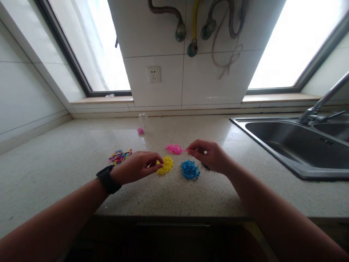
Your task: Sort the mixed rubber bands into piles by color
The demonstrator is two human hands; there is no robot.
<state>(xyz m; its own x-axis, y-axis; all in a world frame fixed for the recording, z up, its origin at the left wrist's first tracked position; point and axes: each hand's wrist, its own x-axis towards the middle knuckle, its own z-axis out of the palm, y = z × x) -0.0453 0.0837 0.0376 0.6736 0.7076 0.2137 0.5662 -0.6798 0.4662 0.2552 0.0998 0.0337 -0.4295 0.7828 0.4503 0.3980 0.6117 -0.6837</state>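
Observation:
Small loops like rubber bands lie in colour-sorted piles on the counter. My right hand [207,154] pinches a pink rubber band [185,150] between thumb and fingertips, just right of the pink pile [173,149]. With thumb and index finger nearly together, my left hand [143,165] is at the left side of the yellow pile [167,166]; what those fingertips hold, if anything, I cannot make out. A blue pile [190,170] sits between my hands, closer to me. Partly behind the right hand is a dark pile [205,166]. Left of my left hand lies a mixed-colour pile [119,157].
A clear bottle-like container [142,119] with a pink part [140,131] stands farther back. To the right is a steel sink [272,145] with a tap [311,114]. A tiled wall with a socket [154,74] and hoses bounds the counter's back.

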